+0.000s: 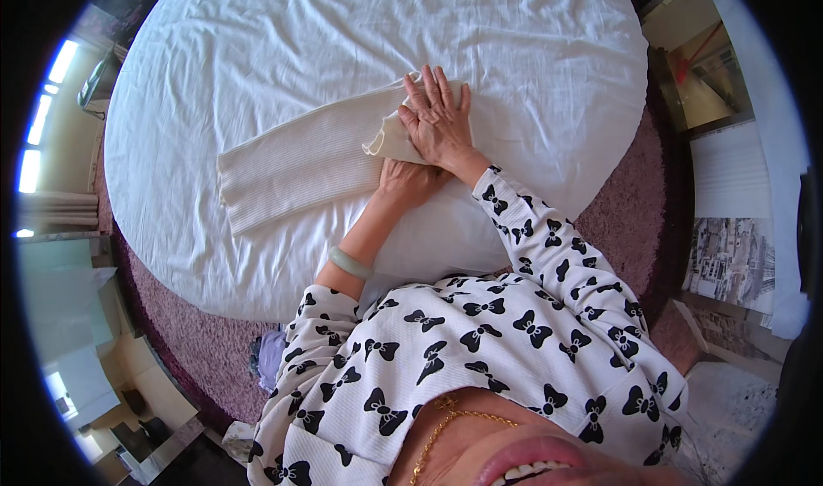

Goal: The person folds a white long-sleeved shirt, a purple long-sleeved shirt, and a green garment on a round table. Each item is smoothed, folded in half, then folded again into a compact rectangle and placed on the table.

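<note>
A cream ribbed-knit garment (302,158), folded into a long strip, lies slantwise on the white-sheeted bed (270,55). Near its right end a smaller flap (392,140) with a wavy edge is turned over. My right hand (438,121) rests flat on this folded end, fingers spread and pointing away from me. Just below it, my left hand (410,180) reaches in at the near edge of the cloth. Its fingers are hidden beneath the flap and my right hand, so their grip does not show. A pale green bangle (350,262) circles my left forearm.
The bed has a rounded outline in this view and a wrinkled sheet. Purple carpet (186,312) surrounds it. A lilac cloth bundle (270,357) lies on the floor by my left side. Curtains (58,209) hang at the far left. A printed picture panel (730,264) stands at the right.
</note>
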